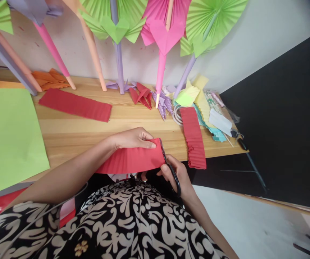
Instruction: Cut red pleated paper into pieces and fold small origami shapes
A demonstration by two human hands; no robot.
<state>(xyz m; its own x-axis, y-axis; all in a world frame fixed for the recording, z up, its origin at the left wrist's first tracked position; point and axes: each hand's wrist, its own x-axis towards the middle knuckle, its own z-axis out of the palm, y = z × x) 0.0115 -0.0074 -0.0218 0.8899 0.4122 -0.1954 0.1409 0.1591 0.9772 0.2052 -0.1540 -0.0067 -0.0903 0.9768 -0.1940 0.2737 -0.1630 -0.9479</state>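
Note:
My left hand (137, 138) pinches the upper right part of a creased red paper strip (133, 160), thumb on top. The strip stretches left under my forearm, over the table's front edge. In my right hand (178, 174) is a pair of black-handled scissors (175, 176), fingers around the handles. Its blades lie along the strip's right end, partly hidden by the paper. Another pleated red paper strip (194, 138) lies to the right and hangs slightly over the table edge. A third red strip (75, 104) lies flat at the back left.
Pleated paper fans (117, 21) on rolled paper sticks lean against the wall. Green paper (9, 136) covers the left of the wooden table (63, 140). Folded paper scraps (187, 95), a coil of white cord (178, 115) and a glue gun (221, 122) lie at the right.

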